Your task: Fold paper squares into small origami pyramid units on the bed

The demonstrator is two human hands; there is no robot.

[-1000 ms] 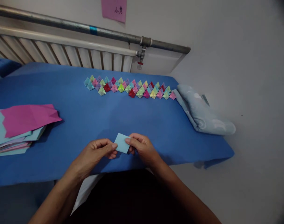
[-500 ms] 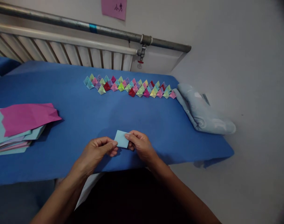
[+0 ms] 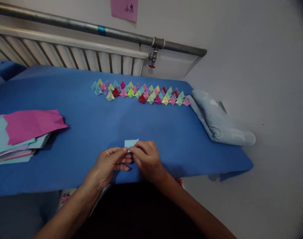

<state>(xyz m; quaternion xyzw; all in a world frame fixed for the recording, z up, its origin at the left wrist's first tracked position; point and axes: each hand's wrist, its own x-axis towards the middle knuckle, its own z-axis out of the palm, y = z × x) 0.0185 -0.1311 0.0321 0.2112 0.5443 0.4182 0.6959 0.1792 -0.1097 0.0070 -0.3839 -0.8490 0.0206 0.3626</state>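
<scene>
A small light blue piece of paper is held above the blue cloth near the front edge. My left hand pinches its lower left part between thumb and fingers. From the right, my right hand grips the same paper and covers its right part. The thumbs nearly meet at the paper's lower edge. Behind the hands, rows of small folded paper pieces in many colours lie on the cloth.
A stack of coloured sheets with a magenta sheet on top lies at the left of the blue cloth. A folded grey-blue towel rests at the right end. A radiator and a pipe run behind.
My right hand has moved down and left over the paper, its fingers now close to my left thumb. The paper shows less of its face. The view has shifted slightly.
</scene>
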